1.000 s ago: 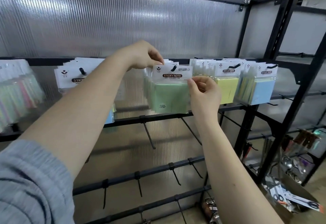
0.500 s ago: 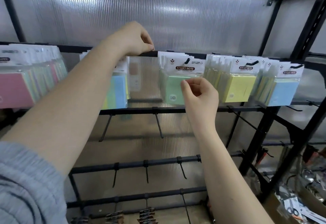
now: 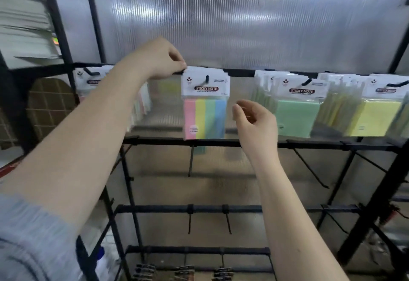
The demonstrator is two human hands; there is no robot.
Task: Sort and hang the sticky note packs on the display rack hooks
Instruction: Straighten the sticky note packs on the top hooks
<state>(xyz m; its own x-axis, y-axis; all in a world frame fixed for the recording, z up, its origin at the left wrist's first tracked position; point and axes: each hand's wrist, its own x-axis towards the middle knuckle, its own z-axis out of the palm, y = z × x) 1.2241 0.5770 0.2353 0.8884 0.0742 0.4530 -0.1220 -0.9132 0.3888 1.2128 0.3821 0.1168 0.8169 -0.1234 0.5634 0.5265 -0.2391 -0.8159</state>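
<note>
Behind left hand, packs hidden.

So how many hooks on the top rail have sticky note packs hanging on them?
4 in view: far-left hook, striped pack's hook, green pack's hook, yellow pack's hook. More may lie past the right edge.

One view only, from a camera worn on the head. Looks straight ahead at the black display rack, tipped a little down. Close up: near enough for both bare arms to reach the rack's top bar from the bottom corners of the picture. Wide lens, so the rack's side posts bend outward. Takes in the top bar, three lower bars under it, and a strip of ceiling light above the rack.
</note>
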